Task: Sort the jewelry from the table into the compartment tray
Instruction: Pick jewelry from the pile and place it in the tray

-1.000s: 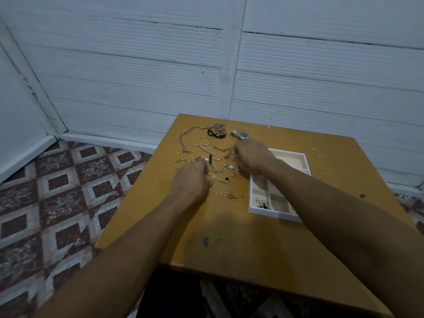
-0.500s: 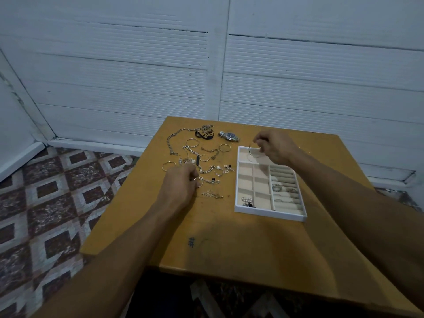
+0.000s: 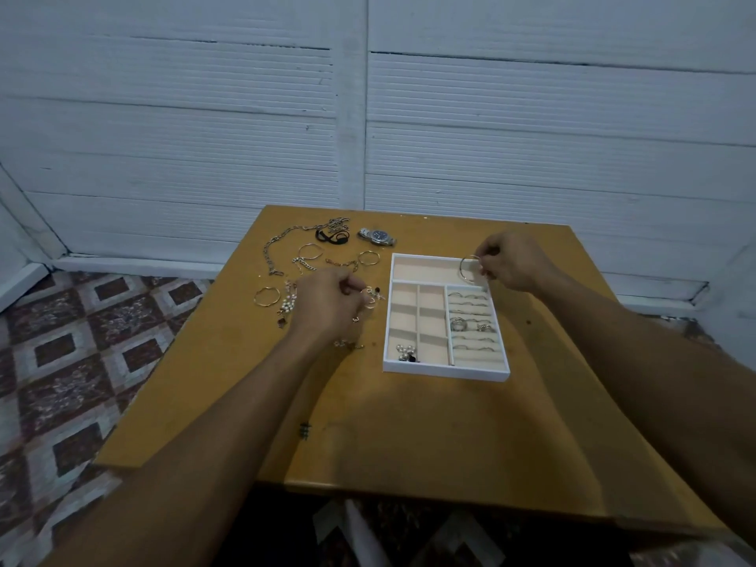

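Placement step: thin silver hoop [image 3: 466, 270] is pinched by right hand [image 3: 516, 261] over far long compartment of white compartment tray [image 3: 446, 372], set mid-way on the wooden table [image 3: 409, 427]. Left hand [image 3: 327, 306] is curled on loose jewelry [image 3: 304, 263] toward far-left corner; hold cannot be told. Next: hoop to be lowered flat, then released.

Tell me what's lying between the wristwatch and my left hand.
In the head view, a gold hoop and a short chain lie between the wristwatch and the left hand.
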